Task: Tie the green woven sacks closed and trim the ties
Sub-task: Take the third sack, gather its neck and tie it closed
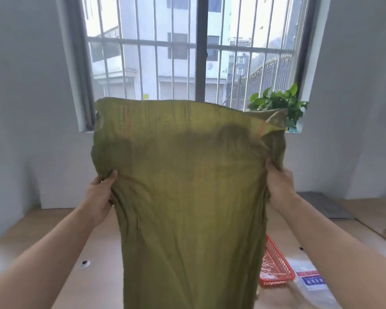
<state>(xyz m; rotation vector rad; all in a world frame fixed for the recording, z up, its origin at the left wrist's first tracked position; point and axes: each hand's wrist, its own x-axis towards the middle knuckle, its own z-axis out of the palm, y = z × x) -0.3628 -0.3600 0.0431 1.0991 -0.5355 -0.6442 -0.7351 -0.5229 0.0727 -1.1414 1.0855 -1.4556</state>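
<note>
Sack was held upright by both hands gripping its edges, likely for gathering the mouth.

No legible text: we couldn't read anything.
We spotted a red & blue printed label on the clear plastic bag at bottom right, but its chars were too small and blurred to make out. Same w/ the yellow sign outside the window.

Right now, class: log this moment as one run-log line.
green sack: held up, no tie visible | left hand: grips left edge | right hand: grips right edge
</note>
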